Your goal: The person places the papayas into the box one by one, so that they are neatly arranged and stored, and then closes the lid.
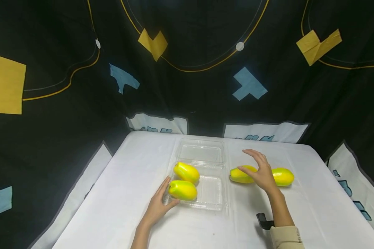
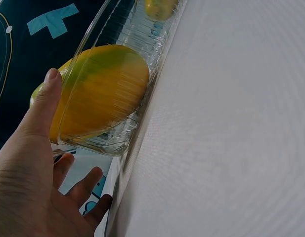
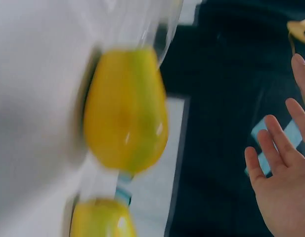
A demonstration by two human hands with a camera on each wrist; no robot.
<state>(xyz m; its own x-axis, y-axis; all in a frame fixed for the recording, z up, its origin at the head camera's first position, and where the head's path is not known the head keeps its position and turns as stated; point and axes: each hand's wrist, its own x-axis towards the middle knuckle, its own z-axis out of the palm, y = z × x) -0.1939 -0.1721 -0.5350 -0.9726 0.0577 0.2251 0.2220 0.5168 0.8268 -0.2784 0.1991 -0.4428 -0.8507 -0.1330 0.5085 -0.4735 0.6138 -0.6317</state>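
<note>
A clear plastic clamshell box (image 1: 209,192) lies with its lid (image 1: 201,152) folded back. Two yellow-green papayas sit in its left half: a rear papaya (image 1: 186,172) and a front papaya (image 1: 183,190). My left hand (image 1: 157,205) is at the box's left front corner, fingers spread along the side, thumb by the front papaya (image 2: 105,89). To the right of the box, my right hand (image 1: 261,171) hovers over two more papayas, one nearer the box (image 1: 239,175), one farther right (image 1: 283,176). In the right wrist view its palm (image 3: 285,192) is bare and its fingers are apart.
A white cloth (image 1: 112,200) covers the table. Black curtains (image 1: 193,100) with tape pieces and yellow cords hang behind and at both sides. A small black device (image 1: 264,221) sticks out beside the right wrist.
</note>
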